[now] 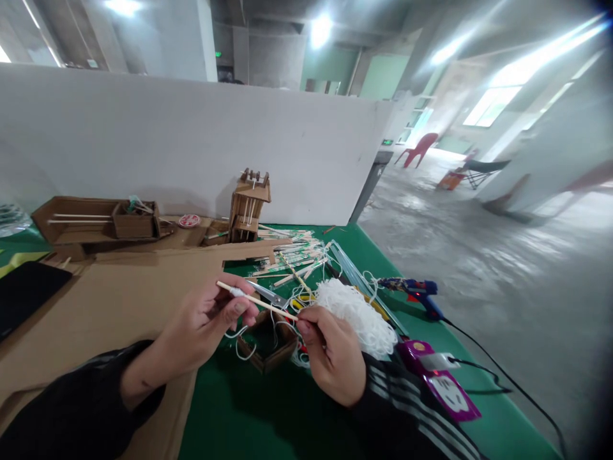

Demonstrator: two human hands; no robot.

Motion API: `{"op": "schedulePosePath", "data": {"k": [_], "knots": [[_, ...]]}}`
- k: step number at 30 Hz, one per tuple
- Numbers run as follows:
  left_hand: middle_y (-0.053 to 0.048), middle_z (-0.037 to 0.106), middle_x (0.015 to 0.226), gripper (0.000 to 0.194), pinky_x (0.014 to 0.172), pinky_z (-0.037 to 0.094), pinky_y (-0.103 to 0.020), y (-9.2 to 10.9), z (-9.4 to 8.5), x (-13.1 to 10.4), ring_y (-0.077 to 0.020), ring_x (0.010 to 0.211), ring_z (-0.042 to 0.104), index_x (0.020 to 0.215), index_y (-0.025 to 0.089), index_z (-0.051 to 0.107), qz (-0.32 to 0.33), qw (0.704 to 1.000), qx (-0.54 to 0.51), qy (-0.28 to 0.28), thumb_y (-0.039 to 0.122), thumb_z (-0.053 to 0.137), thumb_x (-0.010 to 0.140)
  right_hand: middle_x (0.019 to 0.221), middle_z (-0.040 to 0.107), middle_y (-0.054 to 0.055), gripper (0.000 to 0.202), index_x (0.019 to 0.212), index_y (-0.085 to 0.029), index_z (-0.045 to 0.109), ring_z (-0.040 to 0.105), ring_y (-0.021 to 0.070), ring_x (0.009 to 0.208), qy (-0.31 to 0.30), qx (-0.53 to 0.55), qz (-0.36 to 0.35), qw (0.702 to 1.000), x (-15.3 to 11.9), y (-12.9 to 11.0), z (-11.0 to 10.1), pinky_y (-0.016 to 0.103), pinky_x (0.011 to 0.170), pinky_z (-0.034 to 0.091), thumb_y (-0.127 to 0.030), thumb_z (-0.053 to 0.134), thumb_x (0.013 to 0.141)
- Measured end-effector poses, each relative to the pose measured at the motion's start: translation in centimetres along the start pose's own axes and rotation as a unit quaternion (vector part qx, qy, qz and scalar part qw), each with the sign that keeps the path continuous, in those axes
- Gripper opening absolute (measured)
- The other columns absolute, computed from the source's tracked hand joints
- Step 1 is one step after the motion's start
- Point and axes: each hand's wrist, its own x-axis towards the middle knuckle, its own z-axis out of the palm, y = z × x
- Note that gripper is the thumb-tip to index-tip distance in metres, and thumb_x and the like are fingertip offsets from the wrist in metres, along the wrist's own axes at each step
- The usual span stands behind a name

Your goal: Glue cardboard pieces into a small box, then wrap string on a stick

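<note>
A thin wooden stick (271,307) slants between my two hands, above a small cardboard box (268,364). White string is wound round it near its upper left end, and a loose strand hangs down by the box. My left hand (211,316) pinches the stick at the wound part. At the stick's lower right end, the thumb and finger of my right hand (330,348) are closed on it. Behind the stick lie scissors (268,294) with partly hidden yellow handles. Close to my right hand is a big heap of white string (354,313).
Wrapped sticks (292,255) lie behind the string. A blue glue gun (416,291) and a purple power strip (421,358) with a cable are at the right table edge. Cardboard sheets (143,294) cover the left. A cardboard tower (249,204) stands by the white partition (191,140).
</note>
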Motion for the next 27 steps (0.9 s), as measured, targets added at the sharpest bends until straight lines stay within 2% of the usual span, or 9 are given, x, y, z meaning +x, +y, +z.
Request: {"op": "schedulePosePath", "data": {"k": [3,6,8,11,14,18,21,23,27], "knots": [[0.0,0.068,0.08,0.013,0.059,0.053,-0.017,0.02,0.06,0.07,-0.0098,0.069,0.065,0.108,0.021,0.056,-0.006,1.0,-0.012,0.005,0.029,0.05,0.099,0.071,0.059,0.0,0.01,0.092,-0.021,0.053,0.056,0.0129,0.061,-0.015,-0.013,0.014,1.0,0.02,-0.25,0.02,0.025,0.057,0.039,-0.018,0.044,0.096],[0.0,0.068,0.08,0.013,0.065,0.055,-0.02,0.05,-0.06,0.15,-0.0107,0.072,0.066,0.107,0.021,0.058,0.001,1.0,0.002,0.007,0.027,0.05,0.098,0.064,0.055,-0.004,0.001,0.093,-0.021,0.049,0.051,0.0105,0.051,-0.016,-0.009,0.04,0.999,-0.13,-0.49,0.1,0.024,0.051,0.036,-0.021,0.05,0.093],[-0.001,0.068,0.082,0.014,0.068,0.056,-0.021,0.05,-0.18,0.19,-0.0118,0.075,0.067,0.107,0.021,0.059,0.0,1.0,0.019,0.007,0.028,0.051,0.098,0.063,0.054,-0.005,0.005,0.092,-0.022,0.047,0.049,0.0097,0.048,-0.01,-0.003,0.046,0.999,-0.18,-0.51,0.13,0.023,0.05,0.035,-0.021,0.052,0.092],[-0.002,0.068,0.088,0.014,0.068,0.056,-0.021,0.07,-0.34,0.24,-0.013,0.078,0.068,0.105,0.021,0.06,-0.001,0.998,0.054,0.025,0.029,0.056,0.095,0.071,0.059,-0.002,0.004,0.092,-0.022,0.049,0.054,0.0113,0.057,-0.009,-0.006,0.025,1.0,-0.09,-0.32,0.13,0.024,0.055,0.038,-0.018,0.048,0.094],[-0.001,0.068,0.096,0.011,0.07,0.054,-0.019,0.1,-0.42,0.33,-0.0116,0.081,0.066,0.102,0.022,0.061,0.02,0.995,0.091,0.042,0.027,0.061,0.092,0.076,0.061,0.002,0.012,0.09,-0.021,0.052,0.057,0.0138,0.067,-0.011,-0.023,0.008,1.0,0.03,-0.1,0.14,0.025,0.061,0.04,-0.017,0.043,0.096],[0.0,0.066,0.097,0.01,0.073,0.053,-0.018,0.1,-0.59,0.36,-0.0098,0.082,0.064,0.103,0.023,0.06,0.047,0.995,0.086,0.029,0.023,0.06,0.093,0.069,0.059,0.0,0.015,0.088,-0.021,0.052,0.055,0.0128,0.06,-0.019,-0.017,0.016,1.0,-0.1,-0.03,0.14,0.025,0.057,0.038,-0.018,0.041,0.096],[-0.002,0.066,0.1,0.014,0.072,0.054,-0.019,0.09,-0.76,0.25,-0.0123,0.085,0.065,0.106,0.022,0.059,0.04,0.997,0.06,0.008,0.024,0.061,0.092,0.059,0.052,-0.005,0.002,0.092,-0.022,0.051,0.047,0.0109,0.048,-0.035,0.006,0.046,0.998,-0.32,-0.12,0.17,0.024,0.05,0.034,-0.023,0.05,0.093],[-0.004,0.066,0.1,0.016,0.071,0.055,-0.022,0.16,-0.83,0.2,-0.0148,0.086,0.066,0.107,0.021,0.059,0.034,0.998,0.05,0.005,0.025,0.062,0.092,0.056,0.05,-0.007,0.008,0.093,-0.022,0.048,0.044,0.01,0.044,-0.042,0.021,0.064,0.997,-0.39,-0.14,0.21,0.024,0.047,0.032,-0.025,0.055,0.091],[-0.004,0.067,0.095,0.015,0.068,0.055,-0.022,0.35,-0.88,0.33,-0.015,0.081,0.066,0.1,0.02,0.06,-0.004,0.999,0.05,0.014,0.027,0.065,0.089,0.064,0.056,-0.003,0.005,0.09,-0.021,0.051,0.049,0.0108,0.051,-0.036,0.013,0.02,0.999,-0.18,-0.08,0.18,0.024,0.05,0.035,-0.02,0.048,0.094]]}}
